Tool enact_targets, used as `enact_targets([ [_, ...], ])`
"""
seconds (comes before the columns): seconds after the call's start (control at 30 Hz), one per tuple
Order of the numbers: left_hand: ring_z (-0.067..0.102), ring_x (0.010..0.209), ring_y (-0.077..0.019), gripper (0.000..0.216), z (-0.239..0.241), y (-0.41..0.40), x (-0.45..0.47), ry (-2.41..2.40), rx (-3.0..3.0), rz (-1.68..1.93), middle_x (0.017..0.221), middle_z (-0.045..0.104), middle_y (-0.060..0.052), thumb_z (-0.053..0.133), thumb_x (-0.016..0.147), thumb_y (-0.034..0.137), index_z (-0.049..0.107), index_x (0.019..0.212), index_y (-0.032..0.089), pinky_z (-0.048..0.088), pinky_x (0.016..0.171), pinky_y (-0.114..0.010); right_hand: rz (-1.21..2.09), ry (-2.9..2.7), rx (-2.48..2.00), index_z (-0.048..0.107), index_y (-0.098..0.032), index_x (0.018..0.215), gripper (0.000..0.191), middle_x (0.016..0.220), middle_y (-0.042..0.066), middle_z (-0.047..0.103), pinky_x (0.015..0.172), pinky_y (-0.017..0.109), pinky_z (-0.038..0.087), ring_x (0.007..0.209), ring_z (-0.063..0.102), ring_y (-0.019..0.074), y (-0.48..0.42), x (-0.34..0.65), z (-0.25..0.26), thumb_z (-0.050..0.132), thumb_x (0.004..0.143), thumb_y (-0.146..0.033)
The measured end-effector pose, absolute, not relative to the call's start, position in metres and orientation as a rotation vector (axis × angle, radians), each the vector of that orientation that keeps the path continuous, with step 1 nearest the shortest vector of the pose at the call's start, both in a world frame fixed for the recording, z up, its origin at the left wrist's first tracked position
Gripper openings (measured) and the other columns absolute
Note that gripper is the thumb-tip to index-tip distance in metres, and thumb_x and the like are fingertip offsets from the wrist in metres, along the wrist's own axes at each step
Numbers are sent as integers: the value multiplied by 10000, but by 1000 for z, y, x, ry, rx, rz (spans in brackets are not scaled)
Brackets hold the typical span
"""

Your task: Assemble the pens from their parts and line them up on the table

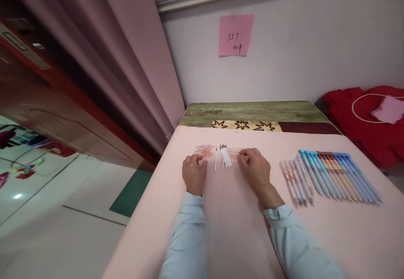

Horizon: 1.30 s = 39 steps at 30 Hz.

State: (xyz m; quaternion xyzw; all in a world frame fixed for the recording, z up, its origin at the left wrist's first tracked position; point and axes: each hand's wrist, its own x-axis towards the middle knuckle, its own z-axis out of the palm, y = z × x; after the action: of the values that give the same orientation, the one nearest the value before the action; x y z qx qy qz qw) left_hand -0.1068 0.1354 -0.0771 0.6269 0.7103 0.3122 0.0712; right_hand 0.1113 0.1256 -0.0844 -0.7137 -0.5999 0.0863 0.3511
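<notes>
My left hand (193,174) rests on the pink tabletop (240,228) with its fingers curled on a clear pen barrel with orange print (204,158), at the edge of a small pile of such barrels (204,149). My right hand (255,170) lies a little to the right, fingers closed on another clear barrel (242,157) next to a few clear pieces (233,150). Between the hands lie several white refills with black tips (224,157).
To the right lies a row of finished pens: clear ones (296,183), then blue, brown and blue ones (339,176). A pink note (236,35) hangs on the wall. Red cloth (362,121) lies at right, a pink curtain (126,51) at left.
</notes>
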Motion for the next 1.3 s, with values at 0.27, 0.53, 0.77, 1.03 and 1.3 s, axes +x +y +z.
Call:
enact_targets([
  [0.27, 585, 859, -231, 48, -75, 136, -106, 2123, 1895, 859, 813, 650, -29, 647, 771, 254, 626, 801, 222, 421, 804, -349, 184, -1587, -1779, 696, -235, 854, 125, 877, 2, 675, 603, 257, 319, 706, 574, 141, 123, 108, -83, 606, 855, -321],
  [0.53, 592, 906, -230, 70, -65, 130, -88, 2150, 2008, 914, 865, 668, -46, 608, 826, 287, 623, 792, 228, 407, 854, -354, 223, -1627, -1758, 692, -235, 804, 130, 806, 0, 668, 595, 251, 326, 707, 583, 146, 123, 105, -77, 595, 854, -307],
  [0.77, 589, 894, -235, 126, -61, 121, -69, 2140, 2076, 610, 828, 656, -45, 630, 808, 296, 569, 726, 222, 400, 785, -349, 343, -1684, -1874, 703, -267, 777, 92, 791, -20, 687, 597, 261, 319, 695, 586, 154, 125, 130, -74, 650, 789, -342],
  [1.03, 608, 873, -218, 124, -63, 118, -64, 2212, 1965, 520, 845, 665, -49, 541, 851, 231, 569, 730, 219, 392, 697, -325, 316, -1670, -1902, 702, -263, 851, 121, 838, -4, 685, 620, 265, 329, 739, 592, 165, 127, 136, -79, 670, 766, -344],
  [1.3, 610, 868, -205, 100, -59, 115, -60, 2158, 1954, 635, 886, 644, -45, 526, 890, 234, 552, 794, 226, 382, 669, -304, 337, -1685, -1852, 690, -252, 851, 116, 839, -1, 643, 625, 269, 335, 717, 567, 156, 128, 139, -81, 682, 773, -338],
])
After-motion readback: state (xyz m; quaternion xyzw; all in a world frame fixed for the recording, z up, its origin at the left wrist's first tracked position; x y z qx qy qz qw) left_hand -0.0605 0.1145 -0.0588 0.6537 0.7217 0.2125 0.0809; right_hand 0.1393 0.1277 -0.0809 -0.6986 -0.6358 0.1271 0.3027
